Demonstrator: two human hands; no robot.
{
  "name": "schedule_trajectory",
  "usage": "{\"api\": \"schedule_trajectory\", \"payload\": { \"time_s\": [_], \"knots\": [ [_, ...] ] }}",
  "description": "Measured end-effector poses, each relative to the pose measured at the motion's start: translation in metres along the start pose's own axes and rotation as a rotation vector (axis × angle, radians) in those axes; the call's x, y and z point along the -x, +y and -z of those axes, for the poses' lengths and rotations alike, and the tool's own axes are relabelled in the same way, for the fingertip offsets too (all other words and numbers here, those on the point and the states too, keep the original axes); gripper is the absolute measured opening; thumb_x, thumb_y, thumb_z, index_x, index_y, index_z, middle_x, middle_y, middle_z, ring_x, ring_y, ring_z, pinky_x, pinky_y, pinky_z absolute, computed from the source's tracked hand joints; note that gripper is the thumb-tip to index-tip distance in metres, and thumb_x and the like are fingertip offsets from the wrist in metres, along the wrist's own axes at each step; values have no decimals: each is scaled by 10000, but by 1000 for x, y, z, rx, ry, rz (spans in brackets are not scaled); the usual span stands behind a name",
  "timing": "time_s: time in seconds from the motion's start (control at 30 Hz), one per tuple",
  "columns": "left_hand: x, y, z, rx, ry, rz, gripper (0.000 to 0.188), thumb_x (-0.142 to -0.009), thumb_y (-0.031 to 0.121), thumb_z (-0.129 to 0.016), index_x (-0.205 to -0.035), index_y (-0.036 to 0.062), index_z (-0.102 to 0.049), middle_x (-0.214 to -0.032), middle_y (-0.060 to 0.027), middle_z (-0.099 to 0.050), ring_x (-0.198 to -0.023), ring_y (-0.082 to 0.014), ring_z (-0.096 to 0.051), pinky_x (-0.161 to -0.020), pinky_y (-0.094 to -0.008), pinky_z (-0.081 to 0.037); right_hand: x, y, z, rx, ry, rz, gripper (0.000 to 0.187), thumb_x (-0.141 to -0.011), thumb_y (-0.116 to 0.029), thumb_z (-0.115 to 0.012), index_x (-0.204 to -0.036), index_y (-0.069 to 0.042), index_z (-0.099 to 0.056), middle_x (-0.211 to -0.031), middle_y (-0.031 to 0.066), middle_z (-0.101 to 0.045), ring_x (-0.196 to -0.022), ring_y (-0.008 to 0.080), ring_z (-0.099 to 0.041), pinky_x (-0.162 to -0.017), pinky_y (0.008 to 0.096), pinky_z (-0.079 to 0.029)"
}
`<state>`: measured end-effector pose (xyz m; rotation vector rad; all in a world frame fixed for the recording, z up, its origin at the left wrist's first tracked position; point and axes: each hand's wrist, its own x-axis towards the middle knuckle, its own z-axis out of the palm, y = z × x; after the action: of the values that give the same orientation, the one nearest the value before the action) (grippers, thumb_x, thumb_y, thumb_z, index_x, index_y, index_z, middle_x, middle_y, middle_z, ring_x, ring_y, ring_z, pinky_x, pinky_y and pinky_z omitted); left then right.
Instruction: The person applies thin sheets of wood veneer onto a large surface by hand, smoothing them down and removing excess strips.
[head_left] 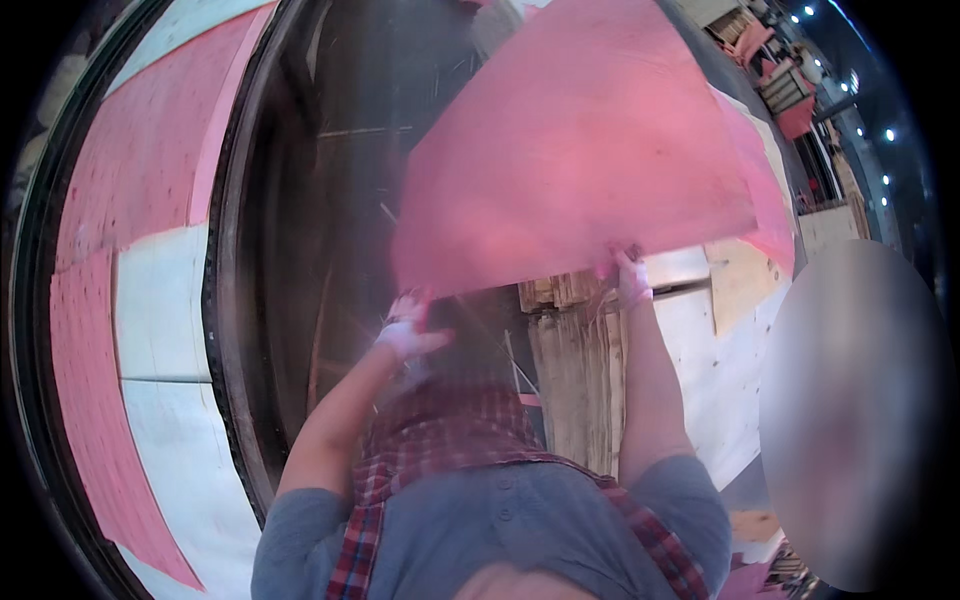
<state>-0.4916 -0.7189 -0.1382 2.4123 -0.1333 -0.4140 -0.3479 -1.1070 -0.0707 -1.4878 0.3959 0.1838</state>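
Now, sheet: you hold the pink veneer sheet (580, 150) aloft, ahead of you.
Left hand (408, 325): grip pinched on its near-left edge.
Right hand (630, 275): clamped on its near-right edge.
Risk: floppy sheet could buckle, tear or snag the plywood stack (575, 390) below.

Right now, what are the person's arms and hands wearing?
Both forearms are bare below short grey-blue sleeves. The left hand and right hand wear thin, pale gloves tinted pink, the picture being too blurry for more detail. A red-and-white checked apron strap crosses the grey-blue buttoned shirt.
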Motion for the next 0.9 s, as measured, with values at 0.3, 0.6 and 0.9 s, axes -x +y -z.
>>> {"api": "schedule_trajectory", "payload": {
  "time_s": [0.3, 0.6, 0.9],
  "knots": [
    [-96, 6, -25, -115, 167, 22, 927, -625, 457, -629, -1346, 73, -191, -1363, -203, -235, -1271, -345, -207, -1052, -396, -170, 52, -20, -121, 297, -354, 201, 211, -789, -50, -587, -979, 17, -526, -858, 93, -608, -747, 161, -614, -602, 264, -509],
    [-133, -26, 8, 222, 609, 8, 330, -785, 82, -490, -1112, 101, -539, -1075, -148, -566, -1020, -296, -529, -874, -346, -428, 3, -162, -183, 835, -1116, 321, 286, -786, -17, -557, -1070, 9, -527, -878, 66, -587, -817, 146, -567, -680, 244, -479],
    [-51, 92, 109, 74, 770, 115, 270, -757, 138, -548, -1020, 101, -592, -860, -146, -615, -805, -316, -585, -690, -371, -486, -20, -237, -191, 1069, -1237, 898, 283, -740, -94, -596, -1016, -34, -582, -844, 66, -630, -660, 170, -599, -597, 264, -495]
  ]
}}
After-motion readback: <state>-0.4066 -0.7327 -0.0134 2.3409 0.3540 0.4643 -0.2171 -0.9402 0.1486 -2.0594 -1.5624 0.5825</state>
